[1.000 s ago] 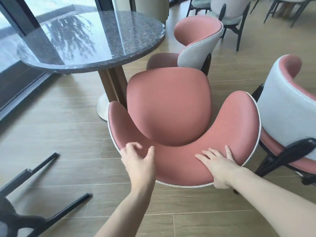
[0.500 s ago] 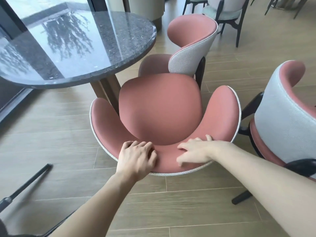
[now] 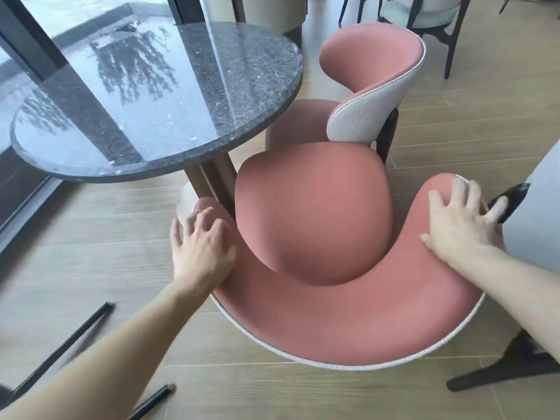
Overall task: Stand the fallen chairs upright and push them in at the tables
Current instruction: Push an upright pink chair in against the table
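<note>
A pink upholstered chair (image 3: pixel 315 219) with a curved backrest stands upright right below me, its seat facing the round dark stone table (image 3: pixel 157 95). My left hand (image 3: pixel 201 247) rests on the left wing of the backrest, fingers spread. On the right wing lies my right hand (image 3: pixel 460 225), fingers apart and blurred. A second pink chair (image 3: pixel 369 86) stands upright beyond it, at the table's right side. At the bottom left, black legs of a fallen chair (image 3: pixel 75 341) stick out across the floor.
A grey-backed chair (image 3: pixel 539 213) stands close on the right, its black legs (image 3: pixel 515 365) near my right arm. The table's pedestal (image 3: pixel 212 183) sits just ahead of the seat. A window wall runs along the left. More chairs (image 3: pixel 424 13) stand at the back.
Both hands slid apart from the middle of the backrest out to its two wings. The chair sits closer to the table's pedestal, and my view has moved nearer.
</note>
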Tool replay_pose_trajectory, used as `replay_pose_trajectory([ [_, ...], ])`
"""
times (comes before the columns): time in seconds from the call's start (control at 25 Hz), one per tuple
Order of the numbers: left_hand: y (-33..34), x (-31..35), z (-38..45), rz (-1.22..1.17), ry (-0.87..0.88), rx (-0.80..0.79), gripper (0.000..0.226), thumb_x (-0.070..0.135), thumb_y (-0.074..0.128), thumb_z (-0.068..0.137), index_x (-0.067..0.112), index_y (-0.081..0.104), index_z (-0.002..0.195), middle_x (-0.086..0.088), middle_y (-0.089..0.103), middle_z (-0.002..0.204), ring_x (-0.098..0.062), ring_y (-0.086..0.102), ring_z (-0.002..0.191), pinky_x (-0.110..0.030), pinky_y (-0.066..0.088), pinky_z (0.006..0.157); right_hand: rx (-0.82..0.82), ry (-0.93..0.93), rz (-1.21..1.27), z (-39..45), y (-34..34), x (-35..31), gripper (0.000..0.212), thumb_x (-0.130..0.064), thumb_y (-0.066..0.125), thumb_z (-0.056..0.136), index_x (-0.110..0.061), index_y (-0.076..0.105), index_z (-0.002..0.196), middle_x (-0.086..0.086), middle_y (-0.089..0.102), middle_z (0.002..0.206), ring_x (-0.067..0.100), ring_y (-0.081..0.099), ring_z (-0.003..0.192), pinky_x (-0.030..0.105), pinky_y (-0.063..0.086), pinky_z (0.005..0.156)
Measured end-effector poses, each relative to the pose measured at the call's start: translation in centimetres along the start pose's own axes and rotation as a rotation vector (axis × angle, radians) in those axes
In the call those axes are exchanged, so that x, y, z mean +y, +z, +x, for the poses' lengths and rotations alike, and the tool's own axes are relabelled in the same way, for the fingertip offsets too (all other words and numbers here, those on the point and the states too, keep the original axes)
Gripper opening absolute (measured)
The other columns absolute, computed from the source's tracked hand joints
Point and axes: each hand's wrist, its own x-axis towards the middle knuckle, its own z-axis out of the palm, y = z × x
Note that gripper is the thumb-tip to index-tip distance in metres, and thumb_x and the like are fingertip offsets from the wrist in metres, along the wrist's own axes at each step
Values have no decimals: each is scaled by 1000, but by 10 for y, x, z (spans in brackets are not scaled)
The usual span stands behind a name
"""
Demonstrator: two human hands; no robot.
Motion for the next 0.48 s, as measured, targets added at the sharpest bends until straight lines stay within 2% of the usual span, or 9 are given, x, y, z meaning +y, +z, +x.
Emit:
replay_pose_trajectory([
  [0.04, -5, -13, 10, -120, -142, -30, 58, 44, 71, 78, 29, 50, 130, -2, 37, 151, -30, 33, 137, -51, 22, 114, -58, 73, 68, 9, 0, 1, 84, -44, 83, 70, -20, 37, 135, 18, 19, 147, 41, 23, 136, 65, 31, 104],
  [0.08, -7, -20, 19, -317, -310, -94, 76, 47, 78, 72, 28, 42, 137, -5, 37, 149, -30, 41, 129, -51, 37, 105, -99, 134, 136, 16, 0, 0, 89, -43, 87, 68, -19, 35, 135, 18, 21, 144, 43, 29, 132, 62, 39, 97],
  [0.12, -7, -21, 27, -532, -480, -174, 86, 48, 82, 69, 25, 39, 140, -6, 45, 140, -28, 51, 114, -46, 50, 89, -112, 179, 171, 24, 2, 1, 93, -44, 90, 64, -18, 35, 134, 19, 24, 140, 44, 35, 125, 56, 45, 88],
  [0.16, -7, -21, 32, -700, -643, -258, 86, 49, 84, 67, 19, 44, 137, -6, 55, 125, -24, 58, 99, -40, 54, 73, -108, 203, 174, 31, 2, 2, 98, -45, 92, 60, -16, 35, 133, 19, 26, 136, 44, 41, 120, 51, 46, 81],
  [0.2, -8, -22, 36, -767, -734, -335, 81, 52, 85, 66, 13, 53, 129, -4, 60, 110, -21, 61, 87, -35, 53, 62, -101, 221, 181, 41, 2, 6, 103, -47, 93, 57, -14, 34, 134, 19, 28, 136, 45, 45, 116, 49, 46, 77],
  [0.24, -9, -26, 39, -747, -743, -402, 74, 54, 86, 64, 10, 60, 118, -3, 61, 99, -20, 61, 81, -35, 54, 58, -99, 251, 211, 51, 0, 10, 107, -49, 92, 55, -11, 34, 136, 22, 29, 138, 47, 50, 113, 49, 46, 78],
  [0.32, -7, -32, 50, -730, -705, -509, 69, 60, 86, 60, 13, 63, 105, -4, 63, 98, -25, 66, 83, -38, 58, 59, -152, 332, 320, 78, -8, 19, 107, -56, 89, 56, 0, 41, 134, 29, 41, 139, 50, 54, 114, 50, 47, 87],
  [0.4, -10, -32, 57, -804, -712, -617, 69, 58, 86, 63, 13, 63, 111, -8, 67, 108, -30, 70, 91, -37, 59, 59, -287, 350, 385, 91, -15, 25, 111, -62, 86, 56, 6, 47, 134, 32, 50, 136, 49, 53, 121, 48, 46, 97],
  [0.48, -7, -33, 58, -825, -736, -639, 64, 43, 87, 70, 8, 61, 118, -12, 68, 111, -29, 70, 91, -34, 56, 57, -362, 338, 388, 88, -16, 26, 114, -59, 89, 55, 6, 44, 137, 32, 52, 134, 47, 53, 121, 46, 47, 97],
])
